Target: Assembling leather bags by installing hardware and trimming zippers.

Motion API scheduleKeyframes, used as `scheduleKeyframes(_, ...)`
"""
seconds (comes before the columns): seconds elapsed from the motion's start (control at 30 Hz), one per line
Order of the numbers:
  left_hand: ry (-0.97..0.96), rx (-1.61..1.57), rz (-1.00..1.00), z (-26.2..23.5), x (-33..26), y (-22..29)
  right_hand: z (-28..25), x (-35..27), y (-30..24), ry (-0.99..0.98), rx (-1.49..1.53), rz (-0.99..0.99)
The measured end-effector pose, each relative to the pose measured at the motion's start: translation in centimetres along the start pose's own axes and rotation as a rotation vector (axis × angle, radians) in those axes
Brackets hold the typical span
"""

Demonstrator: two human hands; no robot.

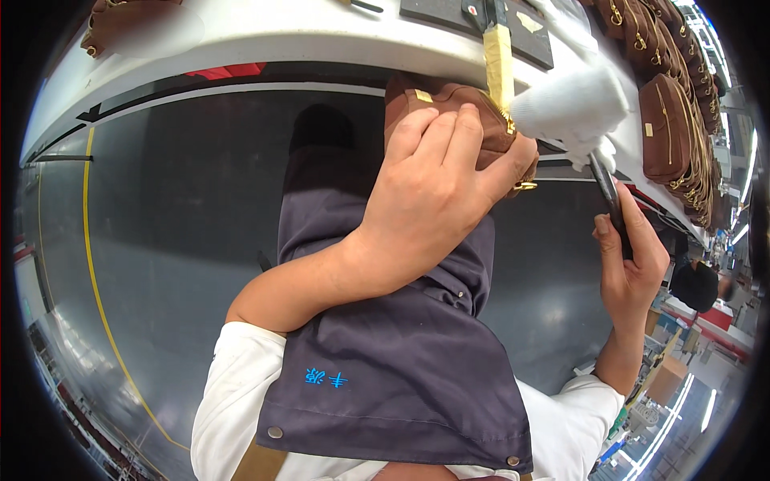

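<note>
My left hand [433, 180] is closed on a small brown bag [453, 94] with gold-coloured zipper hardware, at the table's front edge. Its fingers lie over the bag's top and the thumb presses the right side. A yellow-taped bar [498, 64] reaches from the table to the bag's zipper end; whether it goes inside is hidden. To the right, my right hand [636, 252] grips a tool by its black handle [609, 196]. The handle's upper end meets a white, cloth-like bulk [573, 104] beside the bag; what is under the cloth cannot be seen.
Several brown bags [666, 132] with gold zippers stand in a row along the table's right side. A dark board [525, 40] lies on the white table [321, 36]. Another brown item [132, 28] is at the far left. A dark apron [385, 361] covers my lap.
</note>
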State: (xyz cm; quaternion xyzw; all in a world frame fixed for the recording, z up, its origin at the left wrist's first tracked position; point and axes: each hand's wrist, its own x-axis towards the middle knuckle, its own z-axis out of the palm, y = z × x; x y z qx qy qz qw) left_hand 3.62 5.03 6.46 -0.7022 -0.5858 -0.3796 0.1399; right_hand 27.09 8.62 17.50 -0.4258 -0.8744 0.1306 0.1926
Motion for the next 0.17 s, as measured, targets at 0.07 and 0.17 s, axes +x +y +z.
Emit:
scheduleKeyframes(0.07,-0.005,-0.006,-0.005,0.13,-0.05,0.08,-0.02,0.10,-0.14,0.004,-0.178,-0.074)
scheduleKeyframes(0.17,-0.007,0.000,-0.003,0.17,-0.21,0.06,0.30,-0.08,-0.56,0.027,-0.217,-0.050)
